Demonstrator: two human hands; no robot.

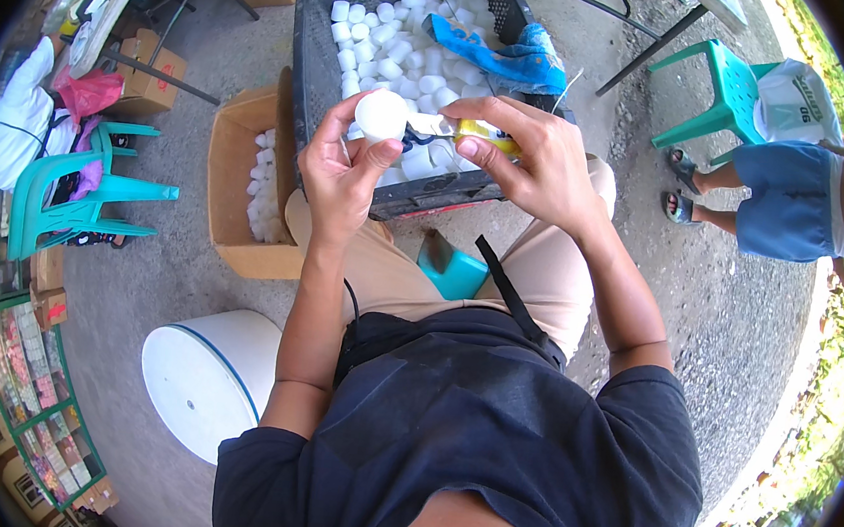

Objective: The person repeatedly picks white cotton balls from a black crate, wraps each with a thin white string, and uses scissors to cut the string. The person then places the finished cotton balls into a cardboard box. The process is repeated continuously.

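Observation:
My left hand point(337, 181) pinches a small white cylinder point(382, 115) between thumb and fingers, its round end facing up. In my right hand point(546, 164) is a yellow-handled utility knife point(482, 133), its pale blade pointing left towards the cylinder. Whether the blade touches the cylinder I cannot tell. Both hands are above the near part of a black plastic crate point(315, 53), which holds many similar white cylinders point(391, 45). A blue printed plastic sheet point(500, 58) lies across the crate's right side.
Left of the crate stands an open cardboard box point(231, 182) with more white cylinders. A white round tub point(196, 384) is by my left side. Teal chairs point(98, 185) stand at left, another teal chair point(728, 95) at right. A person in blue shorts point(789, 200) stands at right.

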